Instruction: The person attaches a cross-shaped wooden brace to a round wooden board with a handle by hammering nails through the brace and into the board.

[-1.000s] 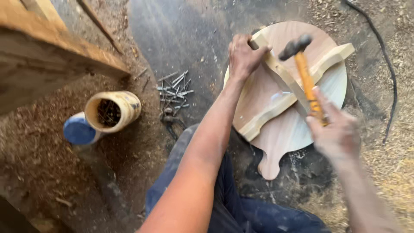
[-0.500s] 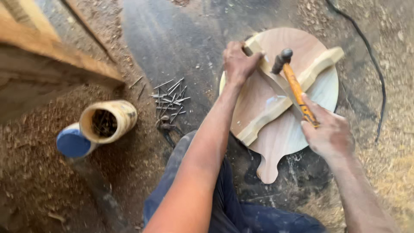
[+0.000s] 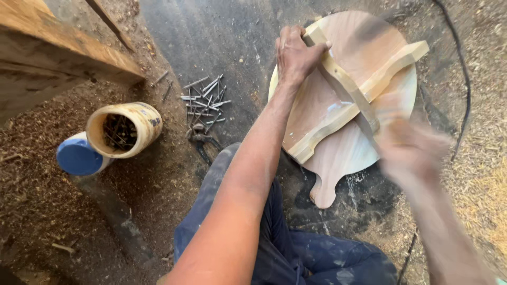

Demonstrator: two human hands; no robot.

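Item: one round wooden board (image 3: pixel 343 153) with a short rounded handle tab, lying flat on the dark floor in front of your knees, tab pointing back toward you.

Fitted on it: two pale wooden battens crossed. The shaped batten (image 3: pixel 391 71) runs from lower left to upper right; the straight batten (image 3: pixel 346 87) crosses it from upper left to lower right, its long axis leading from your left hand toward your right.

Your left hand (image 3: pixel 296 55): fingers curled together and pressed down on the upper-left end of the straight batten, at the board's far rim. It is the hand nearer that batten.

Your right hand (image 3: pixel 409 150): a blur over the board's right side, just past the straight batten's lower end. Whether its fingers are closed on anything cannot be told.

Alongside, left of the board: one loose heap of nails (image 3: pixel 203 103), too tangled to count; one dark pair of pincers (image 3: pixel 203 142) just below it; one yellowish can (image 3: pixel 127 129) on its side holding more nails; one blue lid (image 3: pixel 79 157) touching the can.

Also: one black cable (image 3: pixel 465 84) at right; one timber beam (image 3: pixel 63 53) at upper left; sawdust all around.
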